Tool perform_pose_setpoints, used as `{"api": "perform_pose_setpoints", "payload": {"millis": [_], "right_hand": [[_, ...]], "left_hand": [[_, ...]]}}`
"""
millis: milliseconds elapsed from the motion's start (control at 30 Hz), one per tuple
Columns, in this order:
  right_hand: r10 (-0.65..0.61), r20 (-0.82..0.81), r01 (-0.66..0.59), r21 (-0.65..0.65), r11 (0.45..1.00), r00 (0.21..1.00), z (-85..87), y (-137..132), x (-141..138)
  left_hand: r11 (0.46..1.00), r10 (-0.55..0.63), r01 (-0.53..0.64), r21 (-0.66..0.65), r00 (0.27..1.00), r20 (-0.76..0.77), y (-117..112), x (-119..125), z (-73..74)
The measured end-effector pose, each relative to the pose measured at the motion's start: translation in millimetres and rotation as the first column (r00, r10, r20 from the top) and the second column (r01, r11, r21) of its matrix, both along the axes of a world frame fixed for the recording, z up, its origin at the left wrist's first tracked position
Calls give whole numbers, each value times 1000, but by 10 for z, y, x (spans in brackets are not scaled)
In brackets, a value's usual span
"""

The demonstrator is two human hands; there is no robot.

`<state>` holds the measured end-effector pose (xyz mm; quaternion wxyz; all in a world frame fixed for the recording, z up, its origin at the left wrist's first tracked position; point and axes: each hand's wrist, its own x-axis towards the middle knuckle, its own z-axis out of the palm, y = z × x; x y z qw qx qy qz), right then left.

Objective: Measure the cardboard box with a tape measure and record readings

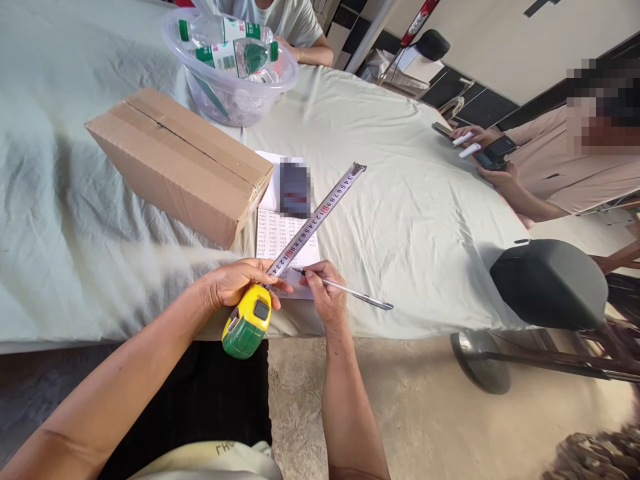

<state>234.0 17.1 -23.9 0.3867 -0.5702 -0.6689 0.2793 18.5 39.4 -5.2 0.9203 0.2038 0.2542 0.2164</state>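
I have the box (180, 167) on the left part of the table (425, 180), the basin (220, 110) behind it with bottles (223, 59) inside, and the notebook (267, 240) at the box's near right corner. The tape measure (247, 321) sits over the table's near edge, its blade slanting across the notebook, and the pen (357, 295) is right of that. Far to my right I see a stool (550, 283).

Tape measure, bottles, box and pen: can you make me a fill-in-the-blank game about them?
1. The person's left hand holds a tape measure with a case that is green and ____.
2. The pen is in the person's ____.
3. The two bottles on top in the plastic basin have ____ caps.
4. In the picture, the cardboard box is to the ____ of the pen.

Missing words: yellow; right hand; green; left.
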Motion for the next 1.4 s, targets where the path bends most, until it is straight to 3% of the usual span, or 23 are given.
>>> {"api": "perform_pose_setpoints", "payload": {"millis": [1400], "right_hand": [[-29, 25, 27, 57, 998, 999, -15, 0, -3]], "left_hand": [[1000, 10, -10, 4, 1000, -21, -1, -3, 10]]}}
